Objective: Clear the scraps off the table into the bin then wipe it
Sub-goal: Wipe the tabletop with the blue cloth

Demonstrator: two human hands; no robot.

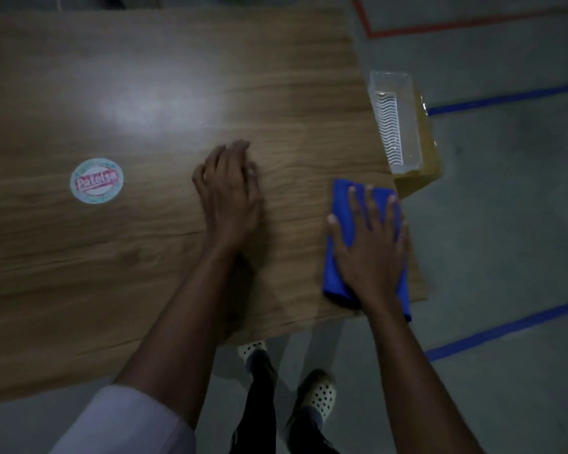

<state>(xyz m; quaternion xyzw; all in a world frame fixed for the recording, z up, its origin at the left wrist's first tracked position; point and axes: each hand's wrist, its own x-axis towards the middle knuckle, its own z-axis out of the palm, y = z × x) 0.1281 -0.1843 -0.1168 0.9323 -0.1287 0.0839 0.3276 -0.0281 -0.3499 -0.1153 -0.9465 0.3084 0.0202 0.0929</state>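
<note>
The blue cloth [340,204] lies folded at the table's [145,77] right edge, near the person's corner. Its long axis runs roughly 12 to 6 o'clock, and one end slightly overhangs the near edge. The right hand [371,244] presses flat on top of it, fingers straight and spread, so this hand is set to do the wiping.

The left hand [230,188] rests on the wood at about 9 o'clock from the cloth, near but apart from it. Its fingers are loosely curled and it seems to hold nothing, though motion blur makes that uncertain.

No scraps show on the tabletop, so the clearing looks done. Nearly all the unwiped surface, including a round sticker [96,180], lies toward 9 to 11 o'clock, so the stroke likely sweeps that way. The clear bin [404,103] stands just off the table at 12 to 1 o'clock.
</note>
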